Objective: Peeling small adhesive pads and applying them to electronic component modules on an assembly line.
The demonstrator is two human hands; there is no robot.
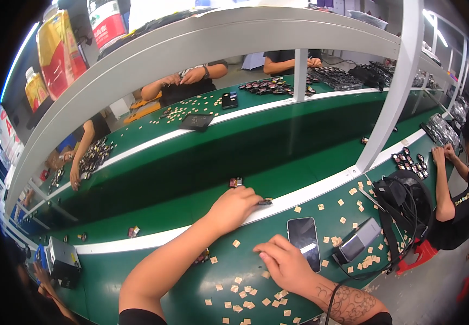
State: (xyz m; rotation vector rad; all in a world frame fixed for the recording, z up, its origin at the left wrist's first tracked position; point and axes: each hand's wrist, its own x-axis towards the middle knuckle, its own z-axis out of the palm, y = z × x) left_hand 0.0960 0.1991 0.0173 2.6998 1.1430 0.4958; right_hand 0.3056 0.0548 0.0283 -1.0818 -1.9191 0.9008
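My left hand (235,207) reaches forward over the white rail (137,239) at the belt's edge, fingers curled on a small dark part (265,202) that sticks out to its right. Just beyond the hand a small red and black part (235,182) lies on the green belt (202,168). My right hand (283,264) rests palm down on the green bench (104,281), fingertips among several small tan square pieces (243,291). A dark phone (304,241) lies face up just right of that hand.
A grey box-shaped device (356,241) lies right of the phone, and a black fan (405,197) with cables stands beyond it. White shelf posts (392,92) rise from the rail. Other people work across the belt and at the right, with trays of small parts.
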